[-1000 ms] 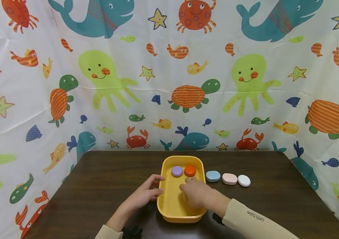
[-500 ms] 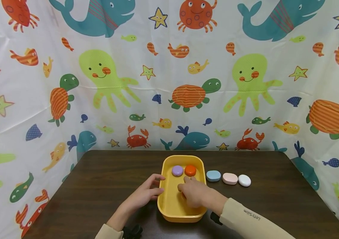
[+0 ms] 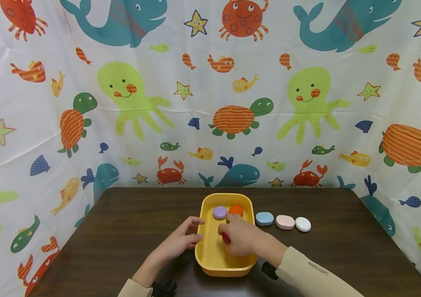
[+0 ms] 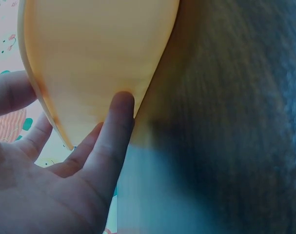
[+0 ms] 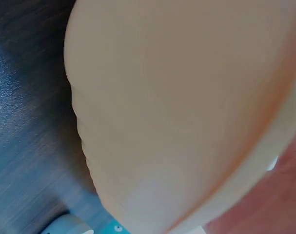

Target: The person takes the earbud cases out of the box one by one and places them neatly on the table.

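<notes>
A yellow plastic tray (image 3: 214,258) stands on the dark table, its long side running away from me. My left hand (image 3: 181,240) touches the tray's left side with nearly straight, spread fingers; the left wrist view has its fingertips against the tray wall. Inside the tray, my right hand (image 3: 243,237) pinches a small red soap (image 3: 225,238), most of which the fingers hide. At the tray's far end sit a round purple soap (image 3: 219,213) and an orange-red soap (image 3: 236,210), the latter partly behind my right hand. Tray wall fills most of the right wrist view.
Right of the tray, a blue soap bar (image 3: 264,219), a pink soap bar (image 3: 285,222) and a white soap (image 3: 303,224) lie in a row on the wooden table (image 3: 151,210). A sea-animal curtain (image 3: 199,136) hangs behind the table.
My right hand has lifted slightly and shifted toward the far end of the tray; the red soap now shows between its fingers. The left hand stays where it was.
</notes>
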`<state>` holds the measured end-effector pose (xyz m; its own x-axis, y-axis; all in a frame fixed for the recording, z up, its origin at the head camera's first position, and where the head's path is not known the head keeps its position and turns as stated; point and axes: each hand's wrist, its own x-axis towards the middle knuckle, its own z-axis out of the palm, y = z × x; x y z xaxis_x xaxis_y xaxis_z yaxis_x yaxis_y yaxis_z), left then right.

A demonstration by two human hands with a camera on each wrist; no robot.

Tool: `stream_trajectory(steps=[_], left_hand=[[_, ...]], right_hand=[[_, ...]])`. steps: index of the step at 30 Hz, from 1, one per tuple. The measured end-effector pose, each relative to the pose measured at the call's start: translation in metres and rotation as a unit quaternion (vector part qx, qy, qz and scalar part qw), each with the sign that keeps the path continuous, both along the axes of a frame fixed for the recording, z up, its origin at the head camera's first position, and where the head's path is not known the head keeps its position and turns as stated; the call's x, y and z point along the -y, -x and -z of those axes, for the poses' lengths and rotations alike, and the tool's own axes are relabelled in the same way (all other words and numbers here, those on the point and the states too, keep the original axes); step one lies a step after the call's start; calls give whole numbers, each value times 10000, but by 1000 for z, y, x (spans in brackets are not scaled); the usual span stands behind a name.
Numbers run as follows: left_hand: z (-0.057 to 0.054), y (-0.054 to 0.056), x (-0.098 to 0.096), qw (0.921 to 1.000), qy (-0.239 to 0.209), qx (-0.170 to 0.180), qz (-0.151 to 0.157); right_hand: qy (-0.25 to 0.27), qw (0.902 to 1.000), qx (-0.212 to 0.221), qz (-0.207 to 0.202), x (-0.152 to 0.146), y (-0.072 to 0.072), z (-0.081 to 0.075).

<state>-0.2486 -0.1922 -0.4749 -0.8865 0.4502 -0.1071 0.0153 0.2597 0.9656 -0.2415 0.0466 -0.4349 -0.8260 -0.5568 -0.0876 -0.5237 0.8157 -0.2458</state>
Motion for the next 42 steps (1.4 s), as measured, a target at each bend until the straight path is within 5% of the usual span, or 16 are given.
stream_trajectory(steps=[22, 42], left_hand=[[1, -1, -1, 10000, -20, -55, -70], [1, 2, 0, 9999, 118, -22, -40]], right_hand=[[1382, 9877, -644, 351, -30, -14, -33], [964, 9853, -948, 1042, -76, -14, -51]])
